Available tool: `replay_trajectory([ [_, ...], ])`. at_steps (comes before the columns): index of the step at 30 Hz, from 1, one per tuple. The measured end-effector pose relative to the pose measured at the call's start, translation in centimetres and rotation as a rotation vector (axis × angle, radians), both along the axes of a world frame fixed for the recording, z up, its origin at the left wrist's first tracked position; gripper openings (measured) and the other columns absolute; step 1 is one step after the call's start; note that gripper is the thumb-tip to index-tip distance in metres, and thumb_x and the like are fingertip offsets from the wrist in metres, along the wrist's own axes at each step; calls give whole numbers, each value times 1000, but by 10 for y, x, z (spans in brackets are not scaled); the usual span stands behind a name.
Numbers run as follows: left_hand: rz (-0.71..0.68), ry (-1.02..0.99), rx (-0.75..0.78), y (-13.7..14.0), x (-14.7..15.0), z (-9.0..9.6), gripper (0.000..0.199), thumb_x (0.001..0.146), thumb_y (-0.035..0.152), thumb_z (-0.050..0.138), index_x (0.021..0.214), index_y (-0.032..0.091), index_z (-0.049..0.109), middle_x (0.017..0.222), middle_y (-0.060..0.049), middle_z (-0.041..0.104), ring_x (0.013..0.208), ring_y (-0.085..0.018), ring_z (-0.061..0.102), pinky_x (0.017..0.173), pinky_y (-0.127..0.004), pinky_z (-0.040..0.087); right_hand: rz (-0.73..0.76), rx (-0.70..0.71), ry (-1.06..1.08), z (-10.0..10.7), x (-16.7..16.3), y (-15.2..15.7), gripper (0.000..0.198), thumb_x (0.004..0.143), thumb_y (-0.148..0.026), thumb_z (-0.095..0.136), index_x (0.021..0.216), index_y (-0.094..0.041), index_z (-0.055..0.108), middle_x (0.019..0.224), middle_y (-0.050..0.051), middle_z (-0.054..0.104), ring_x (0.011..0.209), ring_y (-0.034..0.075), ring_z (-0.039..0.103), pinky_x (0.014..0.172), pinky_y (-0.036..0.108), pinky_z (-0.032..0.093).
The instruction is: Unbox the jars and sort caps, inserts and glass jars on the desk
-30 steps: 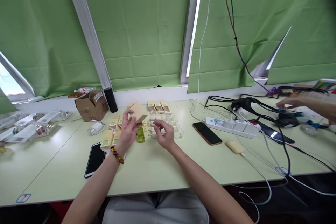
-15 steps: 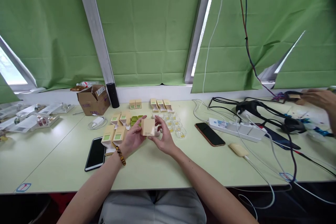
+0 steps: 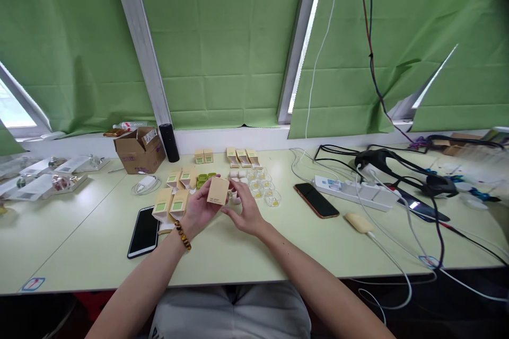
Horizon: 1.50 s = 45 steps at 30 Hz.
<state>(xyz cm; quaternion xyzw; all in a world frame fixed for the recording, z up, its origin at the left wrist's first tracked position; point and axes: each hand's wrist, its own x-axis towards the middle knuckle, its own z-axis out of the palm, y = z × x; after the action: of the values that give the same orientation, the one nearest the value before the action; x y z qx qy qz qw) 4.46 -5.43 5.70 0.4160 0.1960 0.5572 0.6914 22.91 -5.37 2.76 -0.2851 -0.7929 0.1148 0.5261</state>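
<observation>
A small tan cardboard box (image 3: 218,191) is tilted in front of me, a few lines of print near its lower edge. My left hand (image 3: 201,209) is closed around its left side and underside. At its right edge, my right hand (image 3: 247,211) has its fingertips against the box and its thumb near the lower corner. Several similar boxes with green labels (image 3: 180,203) stand with flaps raised beside my left wrist. Behind the hands are green containers (image 3: 202,178), small white cylinders (image 3: 238,174) and clear plastic cups with yellow marks (image 3: 265,187), partly hidden.
More small boxes (image 3: 242,157) stand farther back, near a brown carton (image 3: 140,151) and black cylinder (image 3: 169,143). Phones (image 3: 143,231) (image 3: 316,200) lie at both sides. A power strip (image 3: 355,192) and tangled cables spread across the right.
The box has turned and tilted in my hands, shifting slightly left. Another person's hand at the far right has moved away and only a blur remains there.
</observation>
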Motion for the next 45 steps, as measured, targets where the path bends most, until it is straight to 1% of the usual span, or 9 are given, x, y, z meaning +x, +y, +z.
replay_trajectory([
  [4, 283, 130, 244, 5, -1, -4, 57, 85, 36, 79, 135, 29, 54, 129, -9, 64, 116, -24, 64, 96, -37, 54, 65, -193, 157, -3, -1, 5, 74, 93, -44, 69, 158, -28, 36, 129, 12, 62, 110, 27, 61, 88, 43, 57],
  [7, 460, 258, 447, 4, 4, -8, 64, 80, 31, 85, 135, 28, 53, 132, -11, 61, 128, -26, 58, 112, -40, 46, 174, -368, 318, -5, -3, 11, 68, 91, -47, 72, 150, -28, 44, 138, 12, 60, 122, 26, 61, 89, 37, 60],
  [14, 642, 573, 662, -5, 10, -22, 47, 83, 27, 80, 127, 28, 62, 131, -12, 58, 131, -33, 53, 117, -54, 40, 372, -564, 504, -4, -2, 20, 88, 73, -50, 89, 144, -30, 42, 124, 9, 67, 112, 24, 70, 96, 42, 62],
  [19, 745, 651, 799, -6, 4, -23, 41, 84, 23, 76, 123, 29, 64, 128, -13, 60, 130, -35, 53, 118, -60, 37, 392, -569, 513, -1, -4, 18, 75, 78, -54, 84, 139, -30, 48, 129, 10, 66, 111, 24, 70, 90, 40, 64],
  [24, 706, 705, 885, -3, 1, -21, 57, 85, 31, 78, 136, 26, 56, 137, -15, 53, 136, -35, 49, 117, -58, 41, 383, -612, 562, 6, 8, 19, 64, 66, -32, 91, 123, -27, 60, 119, 7, 69, 110, 25, 68, 86, 37, 63],
  [28, 434, 684, 747, 1, -6, -11, 61, 99, 38, 60, 155, 26, 37, 150, -17, 49, 140, -31, 50, 114, -52, 47, 362, -532, 469, 15, 21, 21, 47, 67, -15, 78, 112, -26, 68, 123, 8, 64, 115, 25, 63, 84, 34, 59],
  [31, 272, 877, 810, 6, -11, -9, 70, 95, 34, 69, 158, 29, 38, 155, -14, 50, 143, -31, 49, 118, -52, 44, 316, -372, 329, 18, 23, 19, 39, 70, -9, 66, 104, -26, 74, 127, 9, 59, 124, 26, 59, 99, 40, 55],
  [36, 491, 1101, 1010, 10, -10, -19, 72, 91, 24, 72, 156, 29, 42, 145, -13, 57, 138, -31, 51, 115, -55, 46, 194, -246, 204, 18, 17, 11, 58, 79, -7, 55, 130, -32, 67, 130, 8, 64, 126, 26, 60, 106, 46, 52],
  [45, 801, 1255, 1140, 0, 0, -19, 52, 86, 3, 58, 135, 21, 54, 125, -13, 61, 122, -30, 54, 105, -52, 52, 92, -260, 193, 20, 13, -1, 47, 95, -29, 62, 141, -29, 53, 127, 10, 71, 104, 24, 70, 88, 41, 60],
])
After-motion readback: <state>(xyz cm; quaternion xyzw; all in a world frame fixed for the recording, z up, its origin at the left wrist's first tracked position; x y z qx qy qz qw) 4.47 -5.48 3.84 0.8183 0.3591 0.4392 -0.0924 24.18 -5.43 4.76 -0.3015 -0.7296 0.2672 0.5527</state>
